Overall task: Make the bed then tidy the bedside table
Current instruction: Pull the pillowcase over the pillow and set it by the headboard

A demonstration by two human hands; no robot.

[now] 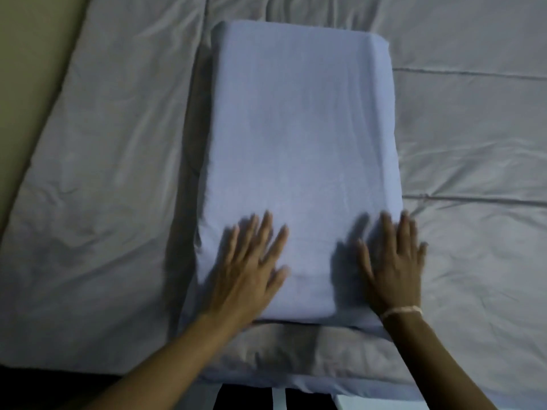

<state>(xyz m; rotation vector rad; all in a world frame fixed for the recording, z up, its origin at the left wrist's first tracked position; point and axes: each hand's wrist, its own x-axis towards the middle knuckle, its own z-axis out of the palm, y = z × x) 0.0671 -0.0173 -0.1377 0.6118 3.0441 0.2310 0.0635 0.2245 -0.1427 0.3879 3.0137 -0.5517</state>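
Note:
A pale blue pillow [299, 137] lies lengthwise on the bed, over a wrinkled grey sheet [103, 173]. My left hand [248, 267] rests flat on the pillow's near left part, fingers spread. Flat on the near right corner lies my right hand [393, 261], its fingers straight and a thin band around the wrist. Both hands look blurred. The loose end of the pillowcase [296, 362] spreads out toward me beyond the pillow's near end.
The mattress edge runs diagonally at the left, with a yellowish wall or floor [32, 54] beyond it. Dark floor [242, 398] and a pale object [381, 403] show at the bottom edge. The bedside table is out of view.

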